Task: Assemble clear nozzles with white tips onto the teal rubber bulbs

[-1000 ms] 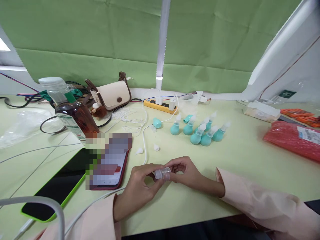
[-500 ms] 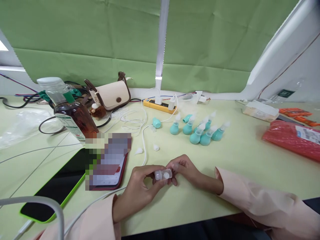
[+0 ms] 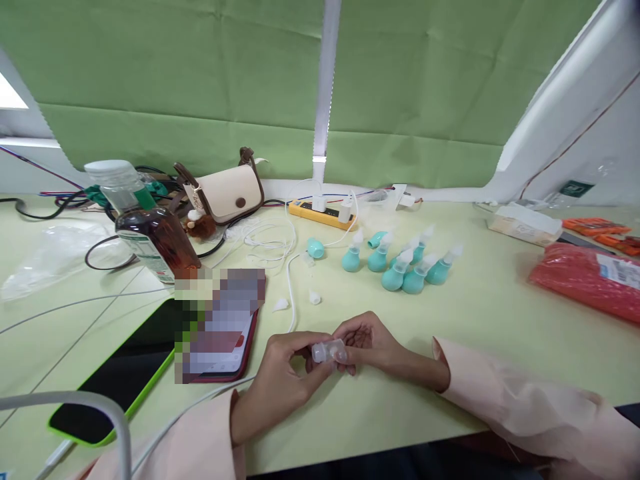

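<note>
- One clear tube (image 3: 329,351) sits between the left hand (image 3: 283,373) and right hand (image 3: 373,342), over the tabletop (image 3: 400,413).
- Left hand pinches its left end; right hand pinches its right end.
- Two tips (image 3: 281,305) lie beyond, either side of a cable (image 3: 293,303).
- Several teal bulbs (image 3: 392,279) sit beyond the right hand.

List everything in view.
Tube: one, clear, front
Tipped bulbs: seven, teal, centre right
Bare bulbs: two, teal, centre
Tips: two, white, centre
Phones: two, green and maroon cases, left
Bottles: two, brown left, clear right
Handbag: one, cream, back
Power strip: one, yellow, back
Cords: several, white and black, left
Packet: one, red, right
Box: one, white, right
Orange items: several, far right
Blinds: two, green, back
Table: one, green, underneath
Left grip: one, on tube
Right grip: one, at tube
</note>
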Motion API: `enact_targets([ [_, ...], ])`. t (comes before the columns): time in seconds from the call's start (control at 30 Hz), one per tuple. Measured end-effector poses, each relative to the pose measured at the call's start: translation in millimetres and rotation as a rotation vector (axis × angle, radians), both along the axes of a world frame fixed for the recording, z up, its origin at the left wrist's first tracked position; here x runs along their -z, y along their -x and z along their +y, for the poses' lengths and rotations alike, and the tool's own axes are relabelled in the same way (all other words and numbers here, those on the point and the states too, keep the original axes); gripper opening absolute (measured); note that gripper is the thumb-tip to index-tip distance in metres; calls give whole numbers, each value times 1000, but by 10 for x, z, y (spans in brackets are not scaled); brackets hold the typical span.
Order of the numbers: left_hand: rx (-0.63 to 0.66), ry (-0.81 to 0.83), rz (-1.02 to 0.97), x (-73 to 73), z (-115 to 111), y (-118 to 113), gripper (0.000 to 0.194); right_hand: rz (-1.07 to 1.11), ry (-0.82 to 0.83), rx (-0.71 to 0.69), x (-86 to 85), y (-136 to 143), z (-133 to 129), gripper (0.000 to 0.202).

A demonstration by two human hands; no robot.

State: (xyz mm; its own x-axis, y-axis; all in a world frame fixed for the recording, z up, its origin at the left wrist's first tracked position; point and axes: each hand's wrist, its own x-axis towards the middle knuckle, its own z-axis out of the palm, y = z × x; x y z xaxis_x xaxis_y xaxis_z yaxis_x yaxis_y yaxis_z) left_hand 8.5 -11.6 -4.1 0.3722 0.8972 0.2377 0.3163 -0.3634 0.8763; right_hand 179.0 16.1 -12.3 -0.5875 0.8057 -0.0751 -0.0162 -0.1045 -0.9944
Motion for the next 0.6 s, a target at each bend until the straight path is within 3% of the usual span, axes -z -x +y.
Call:
enact_targets([
  [0.27,12,-18,24,54,-21,-4,16,-62,-9,-44,24,4,1,26],
  [0.6,14,85,-65,38,-34,1,10,-104,-58,-74,2,23,46,29],
])
